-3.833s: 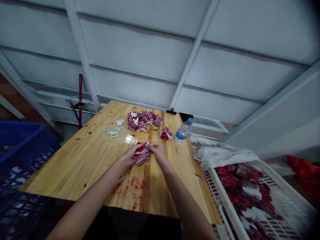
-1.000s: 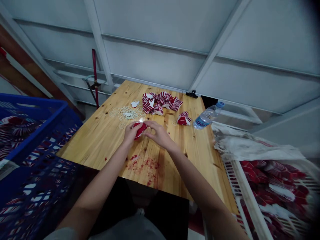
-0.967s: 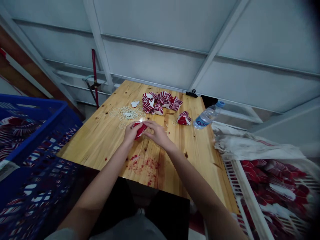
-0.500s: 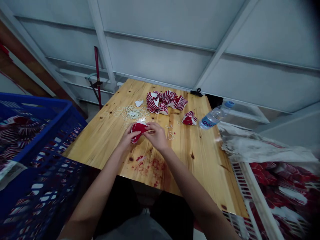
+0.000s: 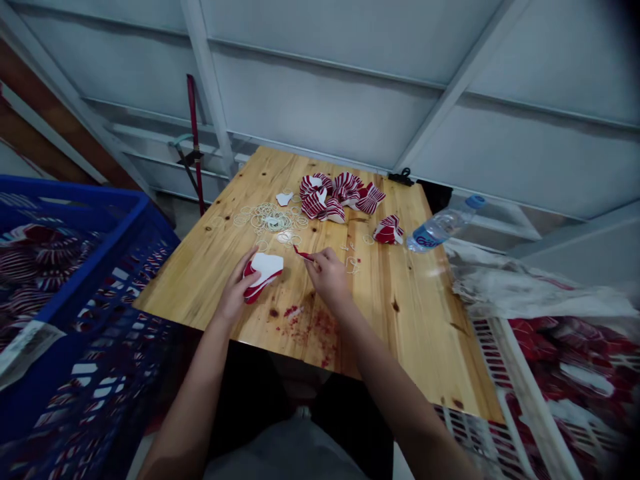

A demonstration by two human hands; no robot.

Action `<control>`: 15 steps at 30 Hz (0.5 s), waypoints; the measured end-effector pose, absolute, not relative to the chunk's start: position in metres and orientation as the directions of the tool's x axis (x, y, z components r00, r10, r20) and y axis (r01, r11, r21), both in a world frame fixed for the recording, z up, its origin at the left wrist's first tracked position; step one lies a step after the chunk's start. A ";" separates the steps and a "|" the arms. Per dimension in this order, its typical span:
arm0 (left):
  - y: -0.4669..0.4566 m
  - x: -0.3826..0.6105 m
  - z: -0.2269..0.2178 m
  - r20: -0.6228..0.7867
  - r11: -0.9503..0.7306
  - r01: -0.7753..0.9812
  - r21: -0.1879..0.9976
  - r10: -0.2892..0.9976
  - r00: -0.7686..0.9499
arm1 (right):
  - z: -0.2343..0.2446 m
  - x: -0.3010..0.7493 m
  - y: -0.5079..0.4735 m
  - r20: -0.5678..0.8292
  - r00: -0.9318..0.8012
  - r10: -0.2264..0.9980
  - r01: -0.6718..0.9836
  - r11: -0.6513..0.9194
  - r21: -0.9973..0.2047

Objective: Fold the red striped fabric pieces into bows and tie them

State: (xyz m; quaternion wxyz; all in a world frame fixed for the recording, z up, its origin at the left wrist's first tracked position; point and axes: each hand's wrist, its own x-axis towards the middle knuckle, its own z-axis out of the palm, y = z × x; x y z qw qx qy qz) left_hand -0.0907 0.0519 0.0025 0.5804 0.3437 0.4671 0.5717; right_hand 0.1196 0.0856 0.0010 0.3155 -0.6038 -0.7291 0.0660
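Observation:
My left hand (image 5: 234,291) is closed around a small stack of red and white fabric pieces (image 5: 266,268), thumb on top, just above the table. A plain white piece faces up, and red edges show along the lower side. To the right, my right hand (image 5: 328,277) pinches a thin red piece of fabric (image 5: 303,254), seen nearly edge-on and apart from the stack. Beyond the hands lies a loose heap of pale rubber bands (image 5: 273,219). Several bundles of striped red and white fabric (image 5: 333,198) sit behind it.
A single fabric bundle (image 5: 389,230) and a tilted plastic bottle (image 5: 443,225) are at the right of the wooden table (image 5: 415,320). Red scraps (image 5: 320,333) litter its front. A blue crate (image 5: 100,220) stands left; a white crate (image 5: 530,393) with red fabric stands right.
My hands have moved apart. The stack now rests in my left hand alone with its white face up, while my right hand has drawn away rightward with a thin red piece.

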 end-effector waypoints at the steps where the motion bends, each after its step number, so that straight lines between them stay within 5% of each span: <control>1: 0.050 -0.092 0.002 -0.164 0.116 -0.364 0.924 0.981 -0.105 | -0.003 0.118 0.084 0.344 -0.097 0.934 0.882 0.241 -0.404; 4: 0.043 -0.093 -0.002 -0.212 0.143 -0.398 0.906 0.968 -0.134 | -0.008 0.112 0.072 0.208 -0.196 0.958 0.931 0.249 -0.267; 6: 0.041 -0.091 -0.003 -0.210 0.144 -0.381 0.914 0.968 -0.139 | -0.001 0.107 0.059 0.189 -0.246 0.951 0.913 0.293 -0.284; 12: 0.035 -0.080 0.006 -0.149 0.141 -0.198 0.970 0.989 -0.024 | 0.024 0.104 0.037 0.539 -0.417 0.732 0.581 0.670 -0.461; 15: 0.031 -0.073 0.010 -0.159 0.159 -0.200 0.967 0.987 0.014 | 0.017 0.108 0.032 0.605 -0.371 0.705 0.522 0.697 -0.492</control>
